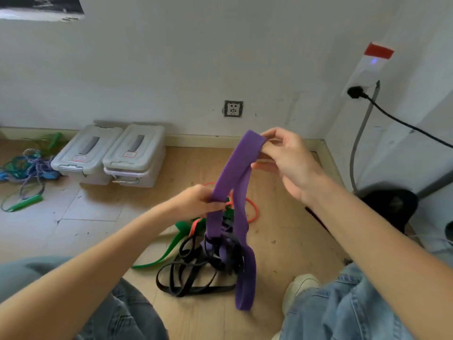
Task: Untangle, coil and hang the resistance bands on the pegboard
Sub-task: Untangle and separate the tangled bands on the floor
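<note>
Head view: right hand [290, 163] pinches the purple band [235, 177] top; left hand [196, 201] grips it lower down.

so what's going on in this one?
A person sitting on the floor is pulling a purple band up out of a tangle. The right hand pinches its top fold; the left hand grips one strand lower down. The band's lower part is still knotted with the black bands, with a green band and an orange one lying on the floor beside them. Nothing is coiled yet, and no pegboard is in view.
</note>
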`<state>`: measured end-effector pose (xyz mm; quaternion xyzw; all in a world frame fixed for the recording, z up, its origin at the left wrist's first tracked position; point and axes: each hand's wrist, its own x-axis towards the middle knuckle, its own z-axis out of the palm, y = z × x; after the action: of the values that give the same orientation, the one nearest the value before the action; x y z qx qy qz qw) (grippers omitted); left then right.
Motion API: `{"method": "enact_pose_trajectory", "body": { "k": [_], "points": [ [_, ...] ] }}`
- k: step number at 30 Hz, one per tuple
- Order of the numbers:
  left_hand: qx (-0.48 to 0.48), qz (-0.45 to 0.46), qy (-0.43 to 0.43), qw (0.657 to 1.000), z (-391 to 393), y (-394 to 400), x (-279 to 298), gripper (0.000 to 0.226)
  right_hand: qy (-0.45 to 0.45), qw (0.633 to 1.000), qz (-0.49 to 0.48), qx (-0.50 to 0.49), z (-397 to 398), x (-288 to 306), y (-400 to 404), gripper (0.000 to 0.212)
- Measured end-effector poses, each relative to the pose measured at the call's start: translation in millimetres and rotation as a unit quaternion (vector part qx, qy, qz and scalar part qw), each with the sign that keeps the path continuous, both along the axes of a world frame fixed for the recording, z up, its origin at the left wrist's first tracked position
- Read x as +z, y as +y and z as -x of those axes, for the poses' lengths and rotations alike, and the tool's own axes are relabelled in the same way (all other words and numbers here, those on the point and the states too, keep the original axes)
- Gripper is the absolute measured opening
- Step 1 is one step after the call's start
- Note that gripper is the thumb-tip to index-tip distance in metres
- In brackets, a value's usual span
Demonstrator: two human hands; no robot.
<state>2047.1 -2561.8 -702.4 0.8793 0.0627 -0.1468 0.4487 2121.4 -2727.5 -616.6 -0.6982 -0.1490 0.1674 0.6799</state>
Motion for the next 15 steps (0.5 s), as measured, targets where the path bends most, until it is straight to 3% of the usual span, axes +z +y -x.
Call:
{"method": "enact_pose_trajectory", "body": {
  "k": [2,4,6,8,9,11,13,15],
  "points": [
    [0.078,0.074,-0.012,0.994,-2.4,-0.9,14.5,0.011,-0.07,0.992,0.105,-0.029,-12.4,-5.2,-7.8,0.019],
    [0.128,0.156,-0.065,0.977,-3.8,-7.1,37.8,0.009,-0.118,0.962,0.245,-0.008,-17.9,-5.8,-15.8,0.041],
    [0.159,0.258,-0.109,0.947,-3.6,-13.4,64.2,0.01,-0.139,0.921,0.336,0.141,-12.2,-10.2,-23.1,0.055],
    [0.185,0.378,-0.125,0.899,-4.9,-13.6,88.6,0.017,-0.116,0.868,0.337,0.345,7.1,-14.1,-22.2,0.053],
    [0.19,0.431,-0.121,0.874,-5.6,-12.8,96.7,0.023,-0.107,0.869,0.306,0.373,14.7,-18.6,-19.0,0.052],
    [0.175,0.501,-0.095,0.842,-4.8,-15.7,104.7,0.032,-0.128,0.931,0.234,0.25,23.3,-25.7,-6.6,0.036],
    [0.133,0.5,-0.086,0.851,-1.2,-19.3,101.6,0.019,-0.093,0.975,0.171,0.109,24.9,-24.5,6.2,0.02],
    [0.11,0.455,-0.092,0.879,3.8,-15.7,94.0,0.02,-0.032,0.985,0.142,0.092,25.4,-24.5,12.8,0.022]
  ]
}}
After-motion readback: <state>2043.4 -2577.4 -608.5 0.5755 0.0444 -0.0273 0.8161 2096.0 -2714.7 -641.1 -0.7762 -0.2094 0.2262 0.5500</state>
